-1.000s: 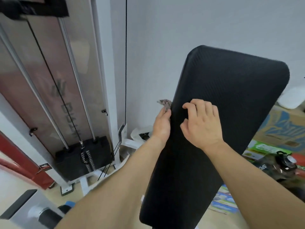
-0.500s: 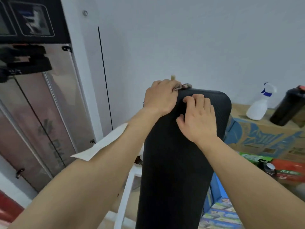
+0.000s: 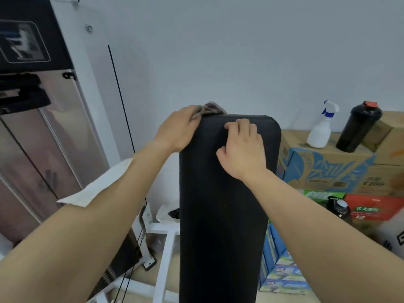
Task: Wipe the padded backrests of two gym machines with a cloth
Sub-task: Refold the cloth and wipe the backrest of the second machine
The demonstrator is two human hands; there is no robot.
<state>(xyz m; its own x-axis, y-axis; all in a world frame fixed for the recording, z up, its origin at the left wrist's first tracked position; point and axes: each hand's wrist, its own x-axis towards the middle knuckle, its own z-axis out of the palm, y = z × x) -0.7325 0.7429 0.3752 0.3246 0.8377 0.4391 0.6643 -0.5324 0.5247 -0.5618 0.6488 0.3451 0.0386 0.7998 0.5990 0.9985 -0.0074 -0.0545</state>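
Note:
A tall black padded backrest [image 3: 223, 204] stands upright in the middle of the head view. My left hand [image 3: 177, 130] grips its top left corner and presses a small brownish cloth [image 3: 208, 108] against the top edge; most of the cloth is hidden under my fingers. My right hand [image 3: 242, 149] lies on the front of the pad just below the top edge, fingers curled on the padding, holding nothing else.
A cable machine with a transparent shield [image 3: 50, 136] and a black cable [image 3: 121, 99] stands at the left. White frame tubes [image 3: 166, 243] sit behind the pad. Cardboard boxes [image 3: 328, 167] at the right carry a white spray bottle [image 3: 321, 127] and a black shaker bottle [image 3: 358, 127].
My left hand slid the cloth up the backrest's left edge to the top corner. My right hand also moved up to the top. The view tilted upward.

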